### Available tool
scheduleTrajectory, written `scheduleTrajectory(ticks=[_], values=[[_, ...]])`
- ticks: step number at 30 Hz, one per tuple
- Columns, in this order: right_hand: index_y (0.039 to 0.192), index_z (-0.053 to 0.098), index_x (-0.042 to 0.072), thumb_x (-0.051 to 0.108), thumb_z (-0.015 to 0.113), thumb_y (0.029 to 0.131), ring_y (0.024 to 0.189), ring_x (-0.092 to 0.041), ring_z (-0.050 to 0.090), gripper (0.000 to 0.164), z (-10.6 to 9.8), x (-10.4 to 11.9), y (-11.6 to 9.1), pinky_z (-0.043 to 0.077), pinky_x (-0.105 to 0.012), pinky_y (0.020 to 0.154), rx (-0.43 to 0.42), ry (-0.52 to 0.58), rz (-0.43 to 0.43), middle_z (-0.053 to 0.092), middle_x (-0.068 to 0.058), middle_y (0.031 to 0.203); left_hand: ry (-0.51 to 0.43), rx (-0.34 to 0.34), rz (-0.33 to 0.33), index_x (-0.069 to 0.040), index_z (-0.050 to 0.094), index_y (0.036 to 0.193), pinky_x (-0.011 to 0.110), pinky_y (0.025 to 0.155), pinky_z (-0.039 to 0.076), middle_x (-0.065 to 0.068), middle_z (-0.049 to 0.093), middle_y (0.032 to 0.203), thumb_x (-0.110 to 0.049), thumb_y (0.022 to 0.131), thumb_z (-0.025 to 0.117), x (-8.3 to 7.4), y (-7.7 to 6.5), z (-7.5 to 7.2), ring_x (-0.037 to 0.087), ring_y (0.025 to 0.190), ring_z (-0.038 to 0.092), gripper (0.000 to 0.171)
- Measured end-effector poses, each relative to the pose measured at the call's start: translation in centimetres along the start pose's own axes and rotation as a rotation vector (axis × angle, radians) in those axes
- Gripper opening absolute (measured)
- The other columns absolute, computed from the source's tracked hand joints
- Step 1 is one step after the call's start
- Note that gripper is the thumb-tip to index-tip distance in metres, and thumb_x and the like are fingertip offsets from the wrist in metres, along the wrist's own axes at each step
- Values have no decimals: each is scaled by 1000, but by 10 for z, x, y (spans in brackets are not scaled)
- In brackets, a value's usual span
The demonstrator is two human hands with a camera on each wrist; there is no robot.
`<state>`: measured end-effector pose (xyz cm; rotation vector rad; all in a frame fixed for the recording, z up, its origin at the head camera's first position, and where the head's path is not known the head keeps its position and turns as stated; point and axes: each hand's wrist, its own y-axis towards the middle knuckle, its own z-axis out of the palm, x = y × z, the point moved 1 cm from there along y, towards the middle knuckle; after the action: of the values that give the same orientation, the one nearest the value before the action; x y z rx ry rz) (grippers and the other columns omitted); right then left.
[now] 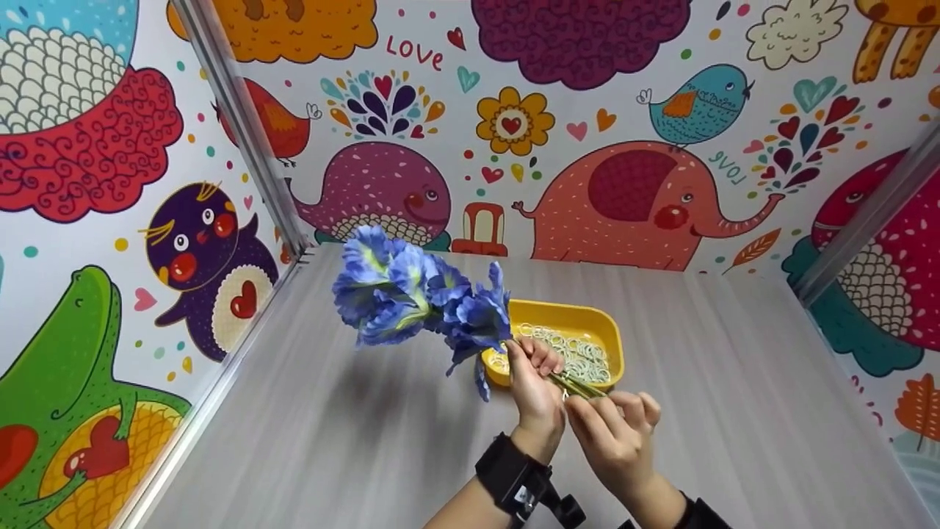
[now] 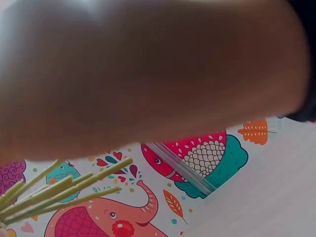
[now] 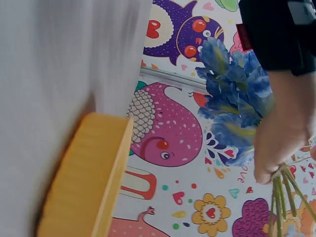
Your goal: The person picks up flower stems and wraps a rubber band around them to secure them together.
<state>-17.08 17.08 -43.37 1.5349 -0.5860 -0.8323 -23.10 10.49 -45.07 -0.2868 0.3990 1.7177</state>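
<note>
A bunch of blue artificial flowers (image 1: 411,297) points up and left, its green stems (image 1: 580,386) gripped by my left hand (image 1: 536,389). Beyond that hand the stem ends (image 2: 64,190) fan out in the left wrist view. Close beside it, my right hand (image 1: 617,437) pinches a thin pale rubber band (image 3: 285,171). The right wrist view shows the band round the stems just below the left hand, with a strand pulled out sideways. My right fingertips are mostly out of that view.
Behind the hands, a yellow tray (image 1: 613,339) on the grey table (image 1: 705,382) holds many small pale rings (image 1: 587,360), which look like rubber bands. Cartoon-printed walls (image 1: 440,169) enclose the table at the back and sides, with metal strips (image 1: 246,139) at the corners.
</note>
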Motion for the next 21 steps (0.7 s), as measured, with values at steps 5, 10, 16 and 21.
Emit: scheduleTrajectory(ticks=[5,10,16,21], values=[[65,65,4,13,65,75,57,-23,40,13,2,-11,7,24,-40,63,63,-41,-54,51,-3,55,21,11,-51,-15,29,73,18,50,24,-6,23,60,-39,96,14,0,-2,-3,5,48,22,36],[67,62,5,10,63,72,60,-25,42,8,0,-27,15,25,-43,64,157,-65,-100,50,-4,57,66,58,-80,-15,29,74,19,50,26,-5,24,61,-35,97,10,0,-2,-5,5,49,23,36],[66,59,4,5,62,73,60,-29,45,7,-2,-39,27,27,-47,64,186,-83,-84,49,-6,57,121,97,-132,-14,29,75,21,52,29,-4,24,62,-34,97,9,1,-5,-9,5,49,25,37],[63,59,3,6,59,77,60,-31,46,13,-2,-49,36,27,-49,65,182,-112,-37,48,-7,55,124,149,-176,-15,30,74,22,52,30,-4,24,62,-33,97,5,0,-6,-12,4,49,26,38]])
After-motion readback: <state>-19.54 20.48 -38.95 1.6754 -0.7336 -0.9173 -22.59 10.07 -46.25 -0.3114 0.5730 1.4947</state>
